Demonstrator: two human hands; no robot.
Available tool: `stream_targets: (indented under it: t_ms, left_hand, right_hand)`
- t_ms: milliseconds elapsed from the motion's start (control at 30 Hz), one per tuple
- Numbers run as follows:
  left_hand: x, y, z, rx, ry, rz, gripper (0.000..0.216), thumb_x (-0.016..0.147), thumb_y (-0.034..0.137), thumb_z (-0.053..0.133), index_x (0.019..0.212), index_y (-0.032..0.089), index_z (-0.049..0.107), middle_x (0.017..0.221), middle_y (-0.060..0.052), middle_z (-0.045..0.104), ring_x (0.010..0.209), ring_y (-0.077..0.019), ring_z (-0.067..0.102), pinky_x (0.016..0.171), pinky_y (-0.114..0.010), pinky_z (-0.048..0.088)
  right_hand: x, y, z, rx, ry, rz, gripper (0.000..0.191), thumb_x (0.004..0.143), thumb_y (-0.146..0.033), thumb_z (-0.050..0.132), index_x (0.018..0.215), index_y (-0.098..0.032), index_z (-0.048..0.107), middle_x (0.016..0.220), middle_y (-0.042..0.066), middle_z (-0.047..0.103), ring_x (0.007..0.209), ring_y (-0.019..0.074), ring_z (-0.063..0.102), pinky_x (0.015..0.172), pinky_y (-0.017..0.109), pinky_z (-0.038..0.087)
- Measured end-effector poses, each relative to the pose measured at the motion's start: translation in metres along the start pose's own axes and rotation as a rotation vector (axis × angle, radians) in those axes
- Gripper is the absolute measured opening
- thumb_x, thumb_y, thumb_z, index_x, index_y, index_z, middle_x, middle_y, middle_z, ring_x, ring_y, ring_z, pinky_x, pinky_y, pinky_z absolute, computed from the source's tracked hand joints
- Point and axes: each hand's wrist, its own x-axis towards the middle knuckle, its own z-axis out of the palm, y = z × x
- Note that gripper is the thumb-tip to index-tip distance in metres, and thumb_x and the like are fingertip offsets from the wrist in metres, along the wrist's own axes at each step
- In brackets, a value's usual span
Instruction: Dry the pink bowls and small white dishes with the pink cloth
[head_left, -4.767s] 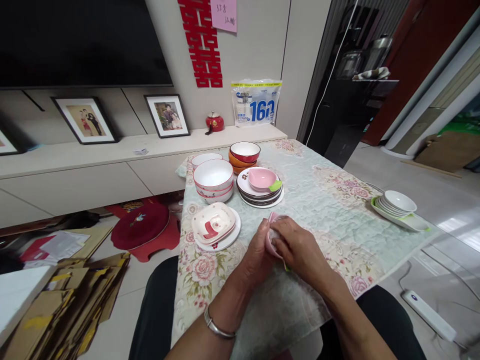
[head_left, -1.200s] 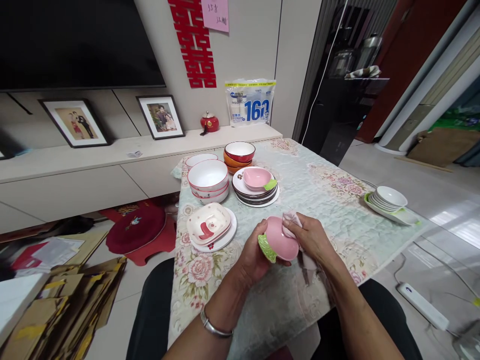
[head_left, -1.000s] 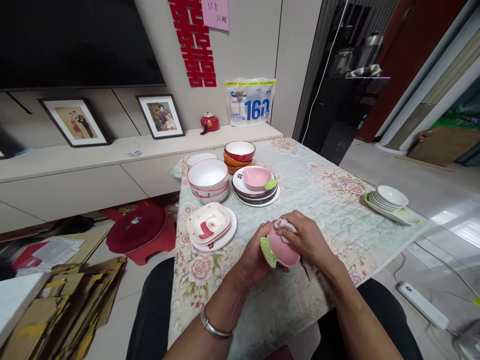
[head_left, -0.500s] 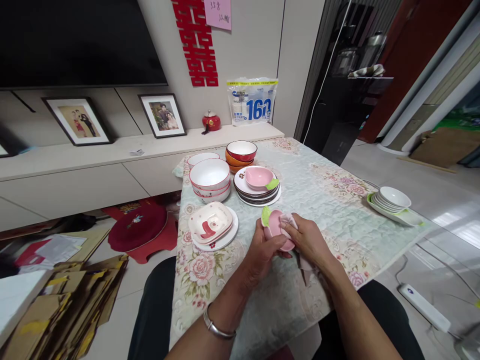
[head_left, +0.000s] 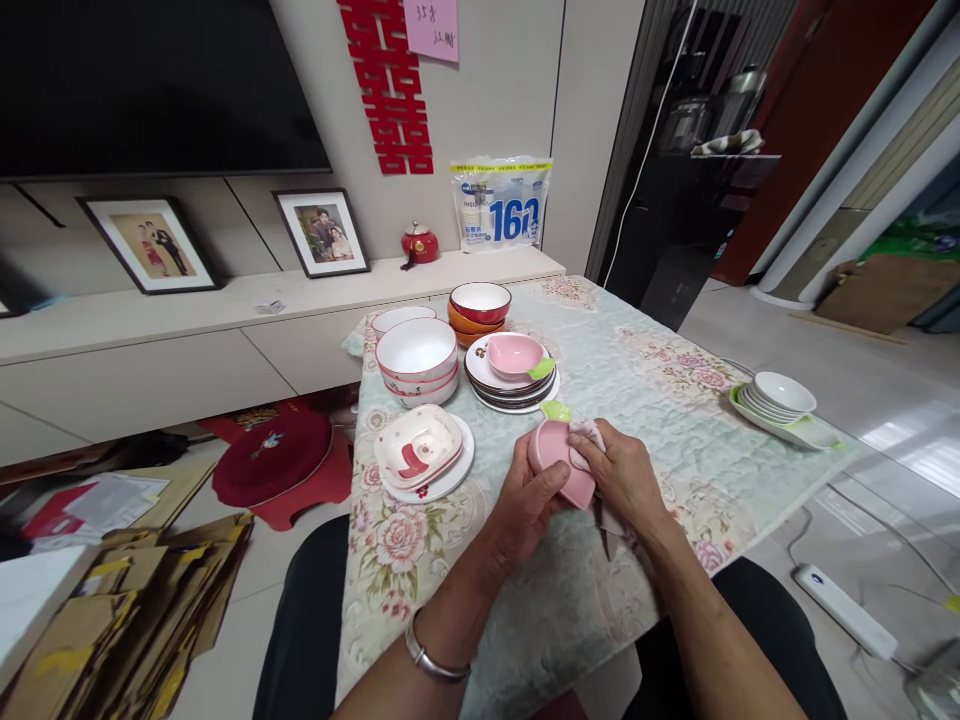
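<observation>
My left hand [head_left: 529, 495] grips a small pink bowl [head_left: 555, 452] with a green leaf-shaped handle, its thumb on the bowl's face. The bowl is tilted above the near part of the table. Pressed to its right rim is a pale pink cloth [head_left: 587, 440], pinched in my right hand [head_left: 626, 475]; part of the cloth hangs below that hand. Just beyond stands a stack of dark-rimmed plates [head_left: 514, 395] with a second pink bowl [head_left: 516, 355] on top. Left of my hands, square bear-pattern dishes [head_left: 418, 445] rest on a white plate [head_left: 466, 465].
White bowls with red rims [head_left: 418, 350] are stacked at the table's far left, beside red and orange bowls [head_left: 480, 305]. Several small white dishes [head_left: 784, 392] sit on a long green-edged dish [head_left: 806, 432] at the right edge. A floral tablecloth [head_left: 405, 550] covers the table.
The pink bowl has turned in my left hand, so its leaf handle now points away from me and its face is more tilted. The cloth has shifted slightly right along the rim.
</observation>
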Motion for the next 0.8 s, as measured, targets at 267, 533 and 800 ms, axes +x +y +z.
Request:
stream_targets:
  t_ms: [267,533,800]
  left_hand:
    - [-0.003,0.007,0.008,0.083,0.112,-0.035,0.046,0.072,0.033,0.075,0.111,0.022,0.053,0.100,-0.004,0.061,0.082,-0.0181,0.061,0.062,-0.026,0.050]
    - [0.000,0.003,0.002,-0.035,0.060,0.011,0.039,0.079,0.037,0.072,0.111,0.021,0.055,0.102,-0.004,0.064,0.090,-0.0194,0.063,0.079,-0.032,0.052]
    - [0.000,-0.001,-0.006,0.000,-0.059,-0.104,0.052,0.083,0.047,0.065,0.125,0.017,0.057,0.099,-0.010,0.070,0.084,-0.0244,0.067,0.063,-0.031,0.055]
  right_hand:
    - [0.002,-0.004,0.006,-0.075,-0.049,-0.092,0.026,0.089,-0.045,0.055,0.082,-0.020,0.061,0.084,0.008,0.068,0.078,0.0226,0.062,0.067,0.030,0.041]
    - [-0.001,-0.001,0.005,0.249,-0.062,0.090,0.034,0.087,-0.052,0.057,0.073,-0.020,0.060,0.067,0.001,0.064,0.063,0.0183,0.056,0.058,0.027,0.040]
    - [0.004,0.002,-0.006,0.537,0.066,0.052,0.042,0.091,-0.050,0.055,0.118,-0.020,0.068,0.116,0.009,0.067,0.103,0.0232,0.063,0.086,0.033,0.048]
